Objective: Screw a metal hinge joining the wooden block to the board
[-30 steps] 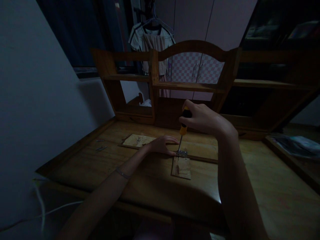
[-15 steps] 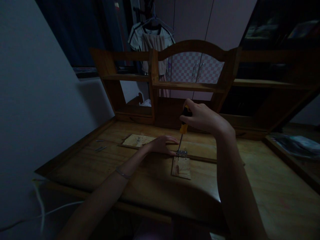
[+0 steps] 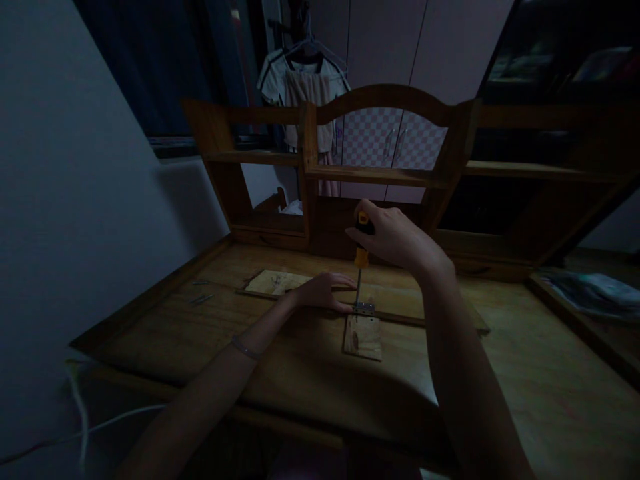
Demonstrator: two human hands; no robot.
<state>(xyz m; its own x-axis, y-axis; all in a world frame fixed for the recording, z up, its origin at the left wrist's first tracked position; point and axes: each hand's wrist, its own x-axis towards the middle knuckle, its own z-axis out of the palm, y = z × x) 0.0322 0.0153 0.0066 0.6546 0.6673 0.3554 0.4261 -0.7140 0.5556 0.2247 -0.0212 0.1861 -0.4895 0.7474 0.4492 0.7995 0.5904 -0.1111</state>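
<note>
My right hand [image 3: 393,237] is closed around the yellow and black handle of a screwdriver [image 3: 361,257]. Its thin shaft points down, and the tip meets the left part of a small metal hinge [image 3: 365,308]. This hinge lies where a long wooden board [image 3: 400,305] borders a small wooden piece [image 3: 363,338]. Across the long board rests my left hand [image 3: 323,292], fingers along the far edge and thumb by the near edge, close to the hinge's left end. The screw head under the tip is too small to make out.
Several small metal screws or nails [image 3: 201,298] lie on the desk [image 3: 165,327] at left. A wooden shelf unit [image 3: 375,175] stands along the back. At right is a tray-like frame with a plastic-looking bundle [image 3: 597,293]. A white cable [image 3: 83,407] hangs at lower left.
My right hand and the screwdriver handle have shifted slightly left, so the shaft stands more upright. The tip stays at the hinge, and my left hand keeps its place.
</note>
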